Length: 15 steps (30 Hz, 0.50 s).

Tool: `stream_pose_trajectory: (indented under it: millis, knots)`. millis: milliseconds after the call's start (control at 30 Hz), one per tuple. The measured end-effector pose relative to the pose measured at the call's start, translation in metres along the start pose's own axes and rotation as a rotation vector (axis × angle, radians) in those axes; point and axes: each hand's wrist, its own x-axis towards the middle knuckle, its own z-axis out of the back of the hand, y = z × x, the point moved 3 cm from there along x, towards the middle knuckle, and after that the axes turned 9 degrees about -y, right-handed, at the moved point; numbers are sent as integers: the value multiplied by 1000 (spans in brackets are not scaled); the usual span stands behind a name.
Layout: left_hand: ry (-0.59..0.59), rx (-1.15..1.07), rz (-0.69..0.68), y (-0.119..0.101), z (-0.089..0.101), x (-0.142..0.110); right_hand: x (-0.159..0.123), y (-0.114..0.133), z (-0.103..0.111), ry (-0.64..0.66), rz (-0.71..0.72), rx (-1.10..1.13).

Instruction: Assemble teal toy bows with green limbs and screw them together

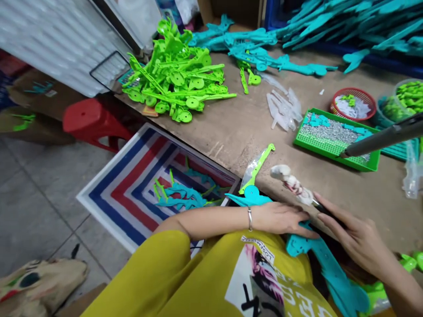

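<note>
My left hand is closed over a long teal plastic part, which lies against the front of my yellow shirt. My right hand grips a dark-handled tool; its lumpy head is wrapped in something white and reaches over the table's edge. Beside my left wrist is a teal rounded piece with a pointed tip. A bright green strip with clear plastic sticks up from it over the table's edge. My forearm and hand hide part of the teal pieces.
Green parts are heaped on the brown table, with teal parts behind. A green basket holds small metal pieces; a grey rod-shaped tool hangs over it. A striped bin and red stool are at left.
</note>
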Motion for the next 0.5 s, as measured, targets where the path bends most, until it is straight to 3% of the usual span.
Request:
stream_pose_trajectory:
  millis: [100, 300, 433, 500]
  knots:
    - [-40, -46, -117, -1, 1, 2, 21, 19, -10, 44, 107, 26]
    - [-42, -128, -33, 2, -3, 3, 27, 2, -31, 161, 115, -70]
    - [-55, -50, -89, 1, -5, -2, 35, -7, -32, -11, 95, -78]
    - [-43, -7, -74, 2, -6, -6, 41, -9, -34, -35, 59, -78]
